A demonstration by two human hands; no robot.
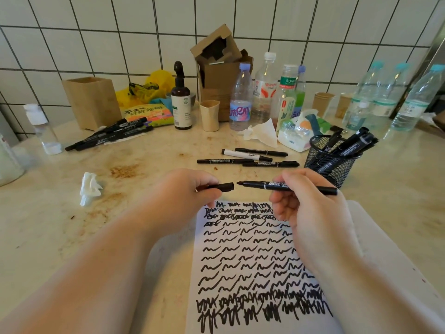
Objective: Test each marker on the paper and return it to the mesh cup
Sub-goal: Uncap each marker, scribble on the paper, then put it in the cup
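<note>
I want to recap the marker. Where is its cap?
In the head view, the cap is pinched in the left hand, just left of the marker tip, above the paper.

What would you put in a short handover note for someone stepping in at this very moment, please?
Left hand holds the cap; right hand holds the uncapped marker above the paper.
Paper is nearly full of test squiggles.
Mesh cup at right already holds several markers.
Four markers lie loose beside the cup, and another pile sits far left.
Left: whether this marker has been tested is unclear; cap it, drop it in the cup, then the loose ones.
</note>
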